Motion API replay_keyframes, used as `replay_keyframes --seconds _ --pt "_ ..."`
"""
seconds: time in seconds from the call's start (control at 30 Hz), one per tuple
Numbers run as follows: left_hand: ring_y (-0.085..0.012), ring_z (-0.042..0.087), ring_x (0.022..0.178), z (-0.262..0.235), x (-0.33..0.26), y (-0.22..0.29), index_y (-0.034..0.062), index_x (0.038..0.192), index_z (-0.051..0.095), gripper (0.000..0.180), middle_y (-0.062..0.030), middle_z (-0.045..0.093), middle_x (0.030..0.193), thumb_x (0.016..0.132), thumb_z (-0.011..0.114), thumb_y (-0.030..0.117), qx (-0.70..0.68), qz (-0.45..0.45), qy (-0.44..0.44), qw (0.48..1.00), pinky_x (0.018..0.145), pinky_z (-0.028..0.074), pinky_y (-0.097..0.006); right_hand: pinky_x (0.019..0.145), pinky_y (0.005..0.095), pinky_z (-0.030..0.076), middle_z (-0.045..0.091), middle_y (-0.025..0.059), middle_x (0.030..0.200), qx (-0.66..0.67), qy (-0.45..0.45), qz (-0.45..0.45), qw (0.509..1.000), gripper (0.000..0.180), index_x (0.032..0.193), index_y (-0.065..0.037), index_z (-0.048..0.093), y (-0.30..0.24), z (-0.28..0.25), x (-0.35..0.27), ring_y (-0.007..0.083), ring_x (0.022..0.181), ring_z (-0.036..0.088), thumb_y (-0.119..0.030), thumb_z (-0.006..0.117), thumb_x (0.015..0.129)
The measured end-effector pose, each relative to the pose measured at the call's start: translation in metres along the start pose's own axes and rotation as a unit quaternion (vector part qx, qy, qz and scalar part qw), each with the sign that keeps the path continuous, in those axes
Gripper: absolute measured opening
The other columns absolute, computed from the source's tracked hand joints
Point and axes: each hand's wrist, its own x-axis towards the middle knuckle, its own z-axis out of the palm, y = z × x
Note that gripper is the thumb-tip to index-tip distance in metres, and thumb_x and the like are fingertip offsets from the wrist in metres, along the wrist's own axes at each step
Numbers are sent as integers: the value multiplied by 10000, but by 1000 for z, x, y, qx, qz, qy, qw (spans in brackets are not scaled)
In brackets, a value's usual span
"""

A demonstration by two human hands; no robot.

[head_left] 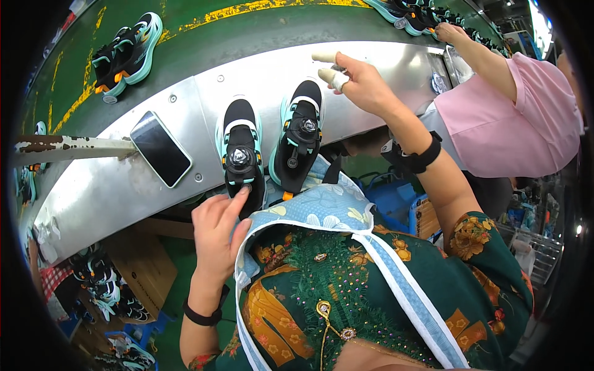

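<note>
Two black sneakers with mint soles stand side by side on the metal ledge in front of me. My left hand (218, 224) is at the left sneaker (238, 133); its index fingertip touches the collar near the heel, the thumb stands apart, and it grips nothing. The right sneaker (303, 127) leans slightly, its orange heel tab against my blue apron (309, 209). Beyond it, my right hand (365, 83) hovers over the ledge with fingers apart, holding nothing. Pale covers wrap some of its fingertips. Each sneaker has a round dial on its tongue.
A phone (161, 148) lies on the metal ledge (272, 62), beside a worn metal bar (74, 148). Another pair of sneakers (127, 55) rests on the green belt (204, 31). At right, a person in pink (507, 117) reaches toward more shoes. A cardboard box (145, 272) stands below left.
</note>
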Motion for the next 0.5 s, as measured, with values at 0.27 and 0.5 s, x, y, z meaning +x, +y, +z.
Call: replay_keyframes --seconds 0.27,0.5 --pt "-260 444 740 -4 39 91 216 1202 663 398 -50 557 636 844 660 391 161 56 3 985 689 350 -387 762 381 483 559 201 959 -72 -11 53 996 507 1345 -99 518 -42 18 -57 299 853 590 -313 647 905" --pt "-235 579 495 -18 41 168 172 1043 697 385 -58 540 494 850 614 494 216 5 -32 976 462 442 -363 802 350 500 580 172 1000 7 -13 -7 1000 477 1347 -97 522 -72 -34 -78 256 879 610 -208 656 902"
